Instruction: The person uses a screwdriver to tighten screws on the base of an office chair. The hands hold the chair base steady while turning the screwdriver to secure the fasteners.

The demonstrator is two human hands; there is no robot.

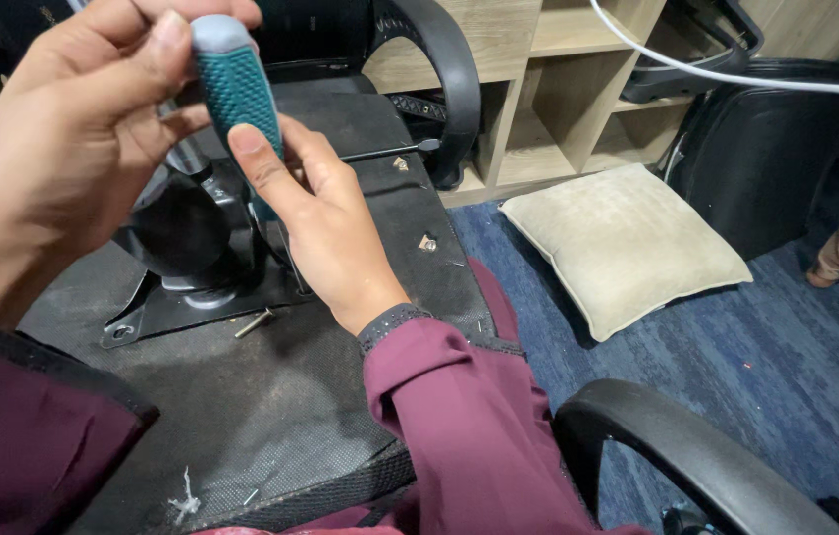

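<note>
Head view, looking down on an overturned office chair: the left hand (pixel 63 149) is up at the top left, fingers curled over the grey cap of a screwdriver (pixel 234 84) with a teal, textured handle, thumb pressed against its top. The right hand (pixel 325 223) comes in from below, thumb laid along the teal grip and fingers wrapped behind it, so both hands are closed on the same tool, right beside each other. The screwdriver stands nearly upright, its shaft hidden behind the right palm, pointing down at the black metal mounting plate (pixel 182 302) on the chair's underside. A loose screw (pixel 254 322) lies on the black fabric seat base (pixel 271 396) just below the plate's edge, clear of both hands. Maroon sleeves cover both wrists. A curved black armrest (pixel 439 79) arches behind the hands, a second armrest (pixel 677 456) sits lower right. On the blue carpet (pixel 786 347) to the right rests a beige cushion (pixel 623 243), with wooden shelving (pixel 548 99) behind it
</note>
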